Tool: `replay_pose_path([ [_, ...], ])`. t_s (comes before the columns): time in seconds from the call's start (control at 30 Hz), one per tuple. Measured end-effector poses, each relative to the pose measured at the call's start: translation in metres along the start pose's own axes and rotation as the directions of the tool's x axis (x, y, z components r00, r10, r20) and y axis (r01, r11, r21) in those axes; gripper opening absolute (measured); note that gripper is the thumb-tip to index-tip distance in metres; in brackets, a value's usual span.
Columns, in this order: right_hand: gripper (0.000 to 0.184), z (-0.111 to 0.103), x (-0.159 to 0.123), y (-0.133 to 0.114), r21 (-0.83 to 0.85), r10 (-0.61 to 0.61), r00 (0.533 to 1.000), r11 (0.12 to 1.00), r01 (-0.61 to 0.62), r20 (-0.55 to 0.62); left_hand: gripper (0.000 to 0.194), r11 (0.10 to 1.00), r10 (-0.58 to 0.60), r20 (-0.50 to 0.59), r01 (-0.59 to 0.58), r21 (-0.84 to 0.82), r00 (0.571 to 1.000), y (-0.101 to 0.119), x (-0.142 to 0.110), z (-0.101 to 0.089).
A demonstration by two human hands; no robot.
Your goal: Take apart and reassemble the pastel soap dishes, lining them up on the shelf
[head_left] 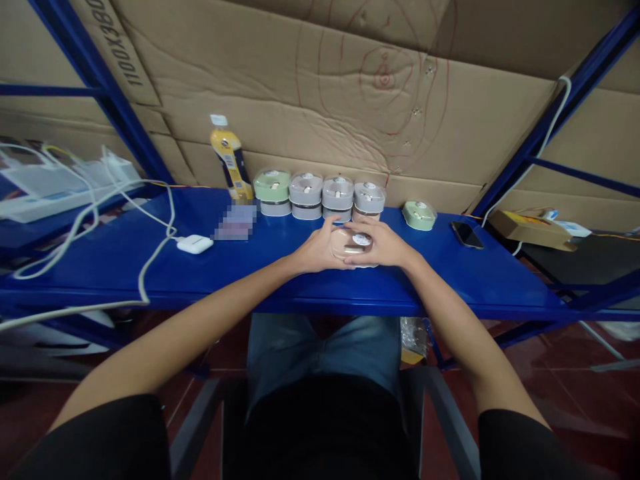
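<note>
Between my two hands is a small rounded case with a clear, shiny top and a white sticker; its body looks pinkish-brown. My left hand wraps round its left side, thumb at the far edge. From the right, my right hand grips the same case. Just behind them stand similar cases in stacks: a green case on the left, grey ones beside it, and a stack with a pinkish lower case, partly hidden by my fingers. A lone green case sits farther right.
On the blue table are a yellow drink bottle, a blurred-out flat item, a white earbud case and a phone. White cables trail at left. A cardboard wall closes off the back.
</note>
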State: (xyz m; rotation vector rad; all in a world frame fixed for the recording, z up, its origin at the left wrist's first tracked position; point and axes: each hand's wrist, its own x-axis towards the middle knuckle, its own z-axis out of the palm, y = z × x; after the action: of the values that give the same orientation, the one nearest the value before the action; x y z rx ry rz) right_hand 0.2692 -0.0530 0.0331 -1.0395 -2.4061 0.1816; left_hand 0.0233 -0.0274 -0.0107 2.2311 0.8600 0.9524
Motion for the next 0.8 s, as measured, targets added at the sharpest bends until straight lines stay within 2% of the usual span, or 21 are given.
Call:
replay_pose_path([
  [0.2, 0.093, -0.002, 0.002, 0.001, -0.029, 0.009, 0.999, 1.0, -0.008, 0.034, 0.143, 1.0, -0.009, -0.003, 0.009, -0.019, 1.0, -0.002, 0.003, 0.002],
  [0.37, 0.092, -0.005, 0.008, -0.002, -0.071, 0.004, 0.998, 0.997, 0.0, 0.067, 0.143, 0.999, -0.037, 0.009, 0.036, 0.037, 0.999, -0.003, 0.004, -0.001],
  [0.53, 0.095, -0.003, 0.012, -0.001, -0.094, 0.037, 0.997, 0.995, -0.031, 0.064, 0.145, 0.999, 0.0, -0.033, 0.001, 0.05, 0.999, -0.007, 0.006, -0.002],
  [0.8, 0.093, 0.006, 0.015, 0.011, 0.033, 0.077, 0.994, 0.996, -0.079, 0.076, 0.138, 0.999, -0.038, 0.01, 0.038, 0.037, 0.999, -0.009, 0.004, -0.004],
])
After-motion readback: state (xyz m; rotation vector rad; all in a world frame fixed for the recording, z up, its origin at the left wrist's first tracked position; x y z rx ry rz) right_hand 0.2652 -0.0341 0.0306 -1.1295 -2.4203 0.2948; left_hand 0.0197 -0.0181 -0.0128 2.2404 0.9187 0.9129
